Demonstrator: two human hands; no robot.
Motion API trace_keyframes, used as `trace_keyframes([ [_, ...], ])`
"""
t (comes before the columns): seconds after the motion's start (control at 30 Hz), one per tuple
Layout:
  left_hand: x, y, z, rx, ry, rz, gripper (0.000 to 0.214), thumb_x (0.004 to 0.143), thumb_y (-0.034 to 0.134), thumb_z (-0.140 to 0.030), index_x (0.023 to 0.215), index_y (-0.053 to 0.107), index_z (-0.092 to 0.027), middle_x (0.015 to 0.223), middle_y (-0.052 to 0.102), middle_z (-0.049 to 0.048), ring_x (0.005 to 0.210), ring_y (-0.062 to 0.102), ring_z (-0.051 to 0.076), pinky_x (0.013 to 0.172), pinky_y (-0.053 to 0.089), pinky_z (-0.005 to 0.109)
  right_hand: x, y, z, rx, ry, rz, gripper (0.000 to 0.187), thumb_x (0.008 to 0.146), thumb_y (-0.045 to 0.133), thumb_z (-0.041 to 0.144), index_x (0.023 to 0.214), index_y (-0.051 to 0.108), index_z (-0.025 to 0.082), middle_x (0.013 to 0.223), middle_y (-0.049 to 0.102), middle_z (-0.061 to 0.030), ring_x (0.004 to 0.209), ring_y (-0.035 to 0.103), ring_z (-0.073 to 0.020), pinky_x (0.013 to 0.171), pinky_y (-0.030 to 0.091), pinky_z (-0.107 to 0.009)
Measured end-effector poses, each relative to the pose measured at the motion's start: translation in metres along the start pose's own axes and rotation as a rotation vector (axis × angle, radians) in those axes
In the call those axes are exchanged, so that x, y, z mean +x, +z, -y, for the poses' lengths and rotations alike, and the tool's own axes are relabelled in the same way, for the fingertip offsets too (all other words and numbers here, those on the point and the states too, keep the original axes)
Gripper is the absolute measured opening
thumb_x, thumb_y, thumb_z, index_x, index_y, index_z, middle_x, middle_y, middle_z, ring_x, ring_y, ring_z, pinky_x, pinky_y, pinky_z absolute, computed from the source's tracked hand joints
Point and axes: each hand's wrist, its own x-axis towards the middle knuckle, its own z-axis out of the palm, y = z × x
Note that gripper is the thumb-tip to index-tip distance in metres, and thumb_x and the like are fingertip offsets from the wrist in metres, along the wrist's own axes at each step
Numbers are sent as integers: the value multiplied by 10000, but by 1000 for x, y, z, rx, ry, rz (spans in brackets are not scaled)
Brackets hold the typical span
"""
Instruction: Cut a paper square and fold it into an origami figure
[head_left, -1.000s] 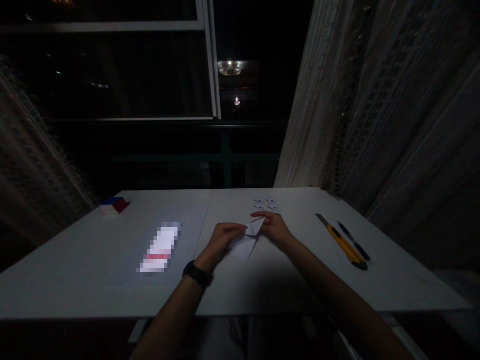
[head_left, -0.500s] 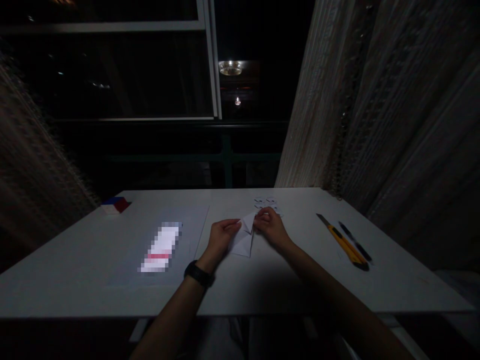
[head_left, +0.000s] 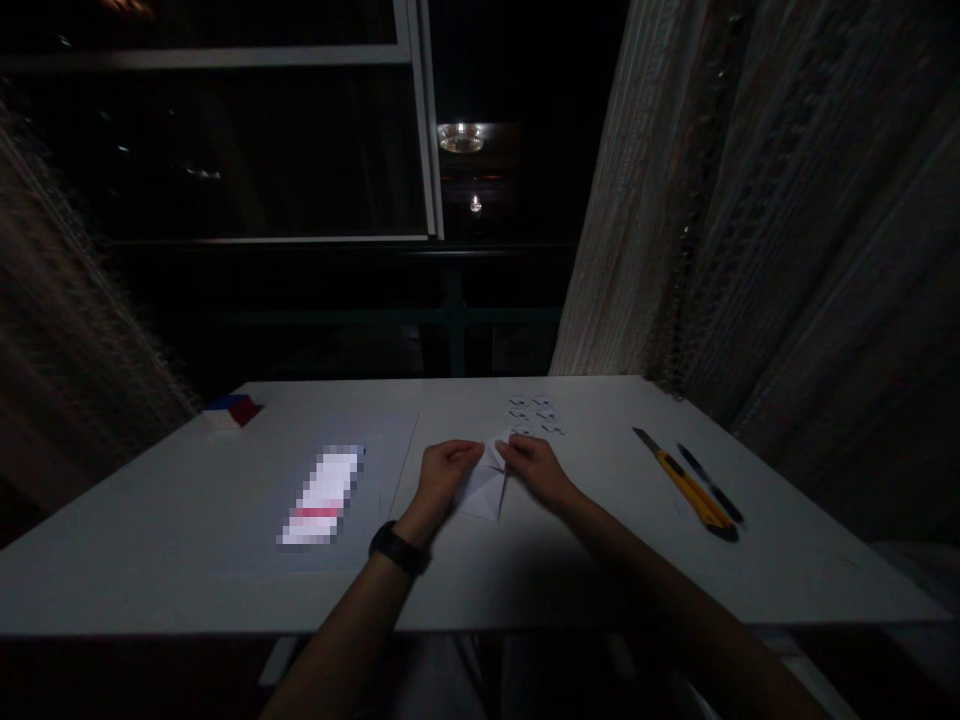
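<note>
A folded piece of white paper [head_left: 486, 488] lies on the white table [head_left: 525, 570] in front of me. My left hand [head_left: 442, 478], with a black watch on its wrist, pinches the paper's upper left edge. Pressed to the upper right corner are the curled fingers of my right hand [head_left: 536, 468]. Both hands meet at the top of the paper.
Several small paper pieces [head_left: 536, 414] lie just beyond the hands. A yellow utility knife [head_left: 684, 486] and a dark pen [head_left: 709, 484] rest at the right. A large sheet with a blurred card [head_left: 322, 495] is at the left, a red and blue block [head_left: 231, 409] far left. Curtains hang on both sides.
The paper's flap has been brought down and flattened. My right hand moved left and nearer, closing the gap to my left hand.
</note>
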Motion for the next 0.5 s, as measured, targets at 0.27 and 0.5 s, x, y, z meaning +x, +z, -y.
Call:
trace_keyframes([
  [0.27,-3,2,-3,9,-8,89,269,612,666,-361,684,690,-103,664,676,71,598,586,157,566,437,246,1,-3,0,71,-7,75,326,760,506,440,600,516,156,589,462,20,575,431,-109,557,348,-228],
  [0.5,-3,1,0,-119,-114,173,328,559,723,-283,817,673,-87,727,687,100,610,606,163,566,451,250,3,-4,0,119,58,4,344,727,528,467,573,513,160,547,438,30,521,413,-101,505,330,-225],
])
